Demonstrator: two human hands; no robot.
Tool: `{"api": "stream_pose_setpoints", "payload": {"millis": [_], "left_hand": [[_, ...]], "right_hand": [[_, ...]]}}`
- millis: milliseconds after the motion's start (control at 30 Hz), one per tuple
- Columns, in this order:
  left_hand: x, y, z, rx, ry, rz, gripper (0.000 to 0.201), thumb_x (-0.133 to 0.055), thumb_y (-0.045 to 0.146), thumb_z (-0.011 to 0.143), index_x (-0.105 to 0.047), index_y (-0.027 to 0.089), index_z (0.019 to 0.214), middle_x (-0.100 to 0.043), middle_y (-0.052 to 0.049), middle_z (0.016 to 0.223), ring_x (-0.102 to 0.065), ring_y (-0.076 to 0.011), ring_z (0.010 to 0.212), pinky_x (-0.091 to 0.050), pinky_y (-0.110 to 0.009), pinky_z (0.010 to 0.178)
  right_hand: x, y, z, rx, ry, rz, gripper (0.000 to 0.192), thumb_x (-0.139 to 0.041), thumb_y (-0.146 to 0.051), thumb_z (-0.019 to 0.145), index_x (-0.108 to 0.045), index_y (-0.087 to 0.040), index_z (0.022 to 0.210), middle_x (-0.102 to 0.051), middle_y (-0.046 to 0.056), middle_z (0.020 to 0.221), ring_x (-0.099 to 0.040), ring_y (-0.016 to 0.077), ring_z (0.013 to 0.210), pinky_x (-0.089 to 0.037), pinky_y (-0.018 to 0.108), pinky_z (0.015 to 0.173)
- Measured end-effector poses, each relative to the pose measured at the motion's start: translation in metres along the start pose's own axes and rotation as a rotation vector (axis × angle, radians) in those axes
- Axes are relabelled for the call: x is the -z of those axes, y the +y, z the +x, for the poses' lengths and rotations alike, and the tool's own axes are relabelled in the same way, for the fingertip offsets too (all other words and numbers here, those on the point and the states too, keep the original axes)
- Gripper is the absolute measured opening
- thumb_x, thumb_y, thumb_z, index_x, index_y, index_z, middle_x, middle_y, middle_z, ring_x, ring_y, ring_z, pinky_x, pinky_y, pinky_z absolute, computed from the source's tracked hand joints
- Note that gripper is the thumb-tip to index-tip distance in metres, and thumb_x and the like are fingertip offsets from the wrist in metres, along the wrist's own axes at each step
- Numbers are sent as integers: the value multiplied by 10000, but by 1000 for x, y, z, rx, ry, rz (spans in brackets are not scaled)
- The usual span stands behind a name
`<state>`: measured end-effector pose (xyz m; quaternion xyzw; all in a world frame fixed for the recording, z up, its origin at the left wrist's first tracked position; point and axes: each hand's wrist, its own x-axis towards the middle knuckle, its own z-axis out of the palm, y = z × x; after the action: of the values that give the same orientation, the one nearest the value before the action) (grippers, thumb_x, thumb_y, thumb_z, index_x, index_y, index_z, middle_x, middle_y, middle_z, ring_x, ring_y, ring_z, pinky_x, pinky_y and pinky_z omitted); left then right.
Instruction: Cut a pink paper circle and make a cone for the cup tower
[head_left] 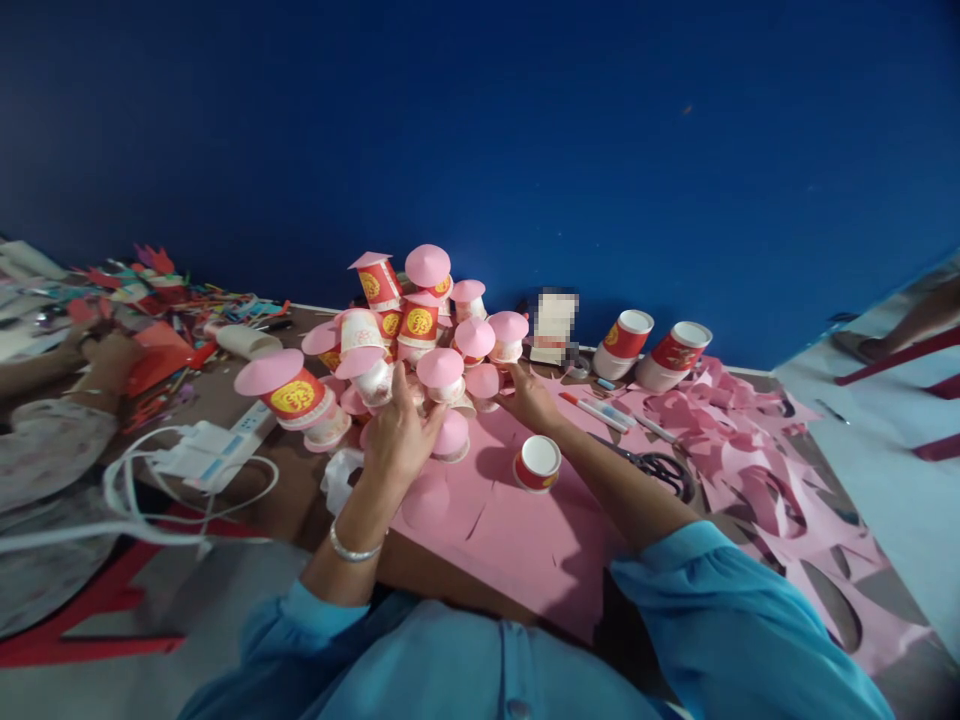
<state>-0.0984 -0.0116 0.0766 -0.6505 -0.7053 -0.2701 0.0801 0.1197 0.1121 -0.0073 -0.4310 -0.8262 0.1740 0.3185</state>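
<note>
A cluster of red-and-white paper cups capped with pink paper cones (pixel 405 335) stands above the pink sheet (pixel 517 540). My left hand (pixel 397 435) grips the cluster from below, fingers wrapped around its lower cups. My right hand (pixel 529 400) holds the cluster's right side, near a pink-capped cup. A single red paper cup (pixel 537 462) stands upright on the pink sheet just below my right wrist. A loose pink cone (pixel 425 500) lies on the sheet by my left wrist.
Two red cups (pixel 652 355) lie tilted at the back right. Pens (pixel 600 410), scissors (pixel 664 470) and pink paper scraps (pixel 750 470) cover the right side. A white power strip with cables (pixel 217 445) lies left. Another person's hand (pixel 105 360) works at far left among coloured craft scraps.
</note>
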Motion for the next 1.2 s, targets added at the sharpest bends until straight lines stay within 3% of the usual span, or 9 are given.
{"api": "stream_pose_setpoints", "payload": {"millis": [133,300,467,767,1000,1200], "left_hand": [[10,-5,-19,-104,25,-56,721,-651,402,951,-330,146,1544,-774,-167,1148,-769,-302,944,-597,-402,807],[15,-1,-35,-222,-4,-39,407,-616,299,960,-552,176,1344,-769,-117,1053,-747,-265,902,-578,-368,780],[13,7,-54,-344,-63,6,137,-600,252,977,-715,223,1044,-752,-82,926,-742,-232,828,-538,-310,640],[-6,-8,-70,-338,-84,31,158,-591,213,989,-742,236,1031,-745,-61,910,-726,-209,788,-477,-300,601],[-9,-10,-58,-324,-97,91,212,-535,213,1017,-730,231,935,-726,-67,885,-695,-217,799,-441,-314,633],[-10,-18,-60,-282,-82,92,209,-520,223,1018,-727,219,991,-732,-82,946,-687,-225,795,-425,-322,593]], "right_hand": [[1,-2,1,-76,3,39,563,-771,-157,834,-543,-218,1346,-772,102,1091,-758,238,937,-629,397,814],[11,-6,-2,-111,-4,89,546,-784,-166,830,-583,-190,1337,-782,102,1055,-765,228,913,-629,363,787],[31,-3,-14,-121,0,97,320,-718,-135,850,-698,-200,1163,-791,87,1023,-766,222,888,-628,349,772],[84,8,-72,-222,60,83,199,-642,-248,894,-750,-186,1050,-793,108,998,-754,238,842,-627,366,735],[85,3,-106,-287,55,165,220,-637,-337,911,-747,-196,1039,-797,103,980,-749,231,820,-635,362,712],[82,-2,-116,-273,28,211,258,-630,-337,922,-746,-173,1083,-788,117,1006,-745,222,849,-648,361,744]]}}
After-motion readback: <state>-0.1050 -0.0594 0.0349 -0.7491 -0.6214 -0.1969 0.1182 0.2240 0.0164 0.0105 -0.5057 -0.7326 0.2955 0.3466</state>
